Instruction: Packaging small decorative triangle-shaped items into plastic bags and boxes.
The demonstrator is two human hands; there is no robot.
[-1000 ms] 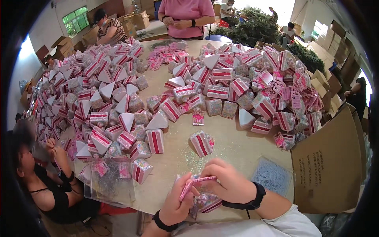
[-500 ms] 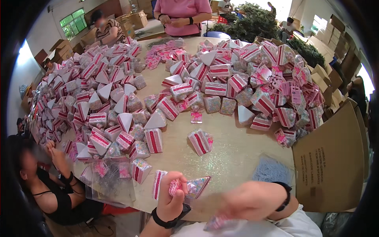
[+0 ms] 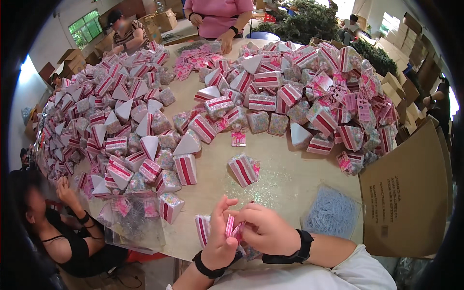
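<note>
Near the table's front edge, my left hand (image 3: 217, 249) is closed around a small stack of pink printed tags (image 3: 229, 225), its fingertips pointing up. My right hand (image 3: 271, 231) meets it from the right, fingers pinched at the tags' edge; its fingertips are partly hidden. A toy cake slice (image 3: 202, 230), white with a red stripe, stands just left of my left hand. Part of another sprinkle-coated slice (image 3: 251, 253) shows beneath my hands. Farther up lies a cake slice (image 3: 243, 170) with a pink tag beside it.
Large heaps of cake slices (image 3: 116, 125) fill the left and far right (image 3: 324, 121). Loose pink tags (image 3: 195, 60) lie at the back. A bag of pale thin strands (image 3: 332, 212) sits right, by a cardboard box (image 3: 403, 193). Co-workers sit left (image 3: 72, 237) and stand opposite (image 3: 217, 19).
My right hand has moved up and left from near my lap to meet my left hand at the tags. The person opposite has lowered a hand to the table.
</note>
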